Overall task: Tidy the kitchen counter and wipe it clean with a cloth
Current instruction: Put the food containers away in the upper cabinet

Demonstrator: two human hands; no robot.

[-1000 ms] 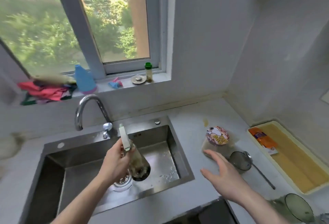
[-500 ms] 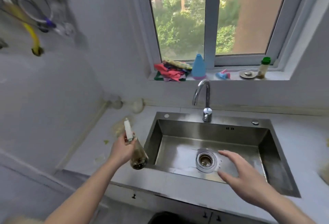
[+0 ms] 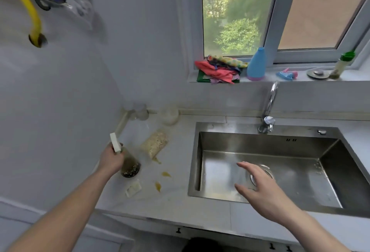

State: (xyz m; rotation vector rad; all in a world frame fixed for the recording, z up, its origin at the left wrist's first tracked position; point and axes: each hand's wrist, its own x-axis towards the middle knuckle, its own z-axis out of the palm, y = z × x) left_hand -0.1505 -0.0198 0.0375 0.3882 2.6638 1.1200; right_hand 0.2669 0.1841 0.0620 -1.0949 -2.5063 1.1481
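My left hand [image 3: 111, 159] grips a dark glass bottle [image 3: 129, 165] with a white cap, tilted, just above the grey counter [image 3: 172, 197] left of the sink. My right hand [image 3: 260, 188] hovers open with spread fingers over the steel sink [image 3: 280, 151], near its drain. A pile of coloured cloths [image 3: 218, 69] lies on the window sill. Yellow-brown spills [image 3: 160, 181] stain the counter beside the bottle.
A clear bag of pale grains [image 3: 155, 143] lies on the counter, a small white tray [image 3: 133, 188] below it and a round lidded jar [image 3: 169, 115] at the wall. On the sill stand a blue bottle [image 3: 257, 65] and a green-capped bottle [image 3: 342, 64]. The faucet [image 3: 269, 107] rises behind the sink.
The view has swung left from the right counter to the left counter. My left hand carried the bottle from over the sink to the left counter; my right hand now hovers over the sink.
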